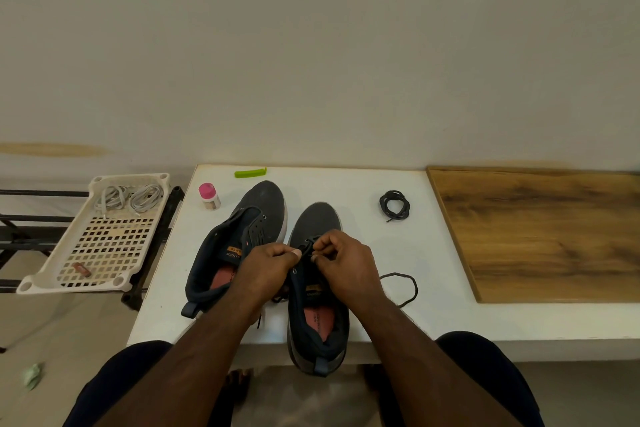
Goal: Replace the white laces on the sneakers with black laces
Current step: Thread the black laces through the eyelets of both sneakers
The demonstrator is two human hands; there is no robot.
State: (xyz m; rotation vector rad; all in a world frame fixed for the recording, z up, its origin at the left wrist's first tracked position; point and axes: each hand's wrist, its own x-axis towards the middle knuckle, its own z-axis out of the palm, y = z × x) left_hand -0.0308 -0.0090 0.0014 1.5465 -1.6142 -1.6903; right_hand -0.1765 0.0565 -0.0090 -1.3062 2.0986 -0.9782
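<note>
Two dark sneakers stand side by side on the white table (pixel 346 184), toes pointing toward the wall. The left sneaker (pixel 239 243) sits a little farther back and angled, its eyelets bare and its tongue loose, with a reddish insole showing. The right sneaker (pixel 317 295) lies nearer the person, its heel hanging over the table's front edge.

Both hands meet over the lower eyelets of the right sneaker. The left hand (pixel 268 265) has its fingers curled, thumb and forefinger pinching the black lace (pixel 403 286) near the shoe's throat. The right hand (pixel 346 262) is likewise curled and pinches the same lace just beside the left thumb. One free end of this lace trails out to the right of the shoe in a loose loop on the table; another short end shows between the two sneakers, below the left wrist.

A second black lace (pixel 394 205) lies coiled on the table, well apart to the right of the shoes' toes. The white laces (pixel 130 199) are bundled at the far end of a cream perforated tray (pixel 104 246), which rests on a dark rack to the left of the table. A small bottle with a pink cap (pixel 209 196) stands near the left sneaker's toe, and a green clip-like piece (pixel 250 172) lies by the table's far edge. A wood-grain board (pixel 547 232) covers the table's right side
</note>
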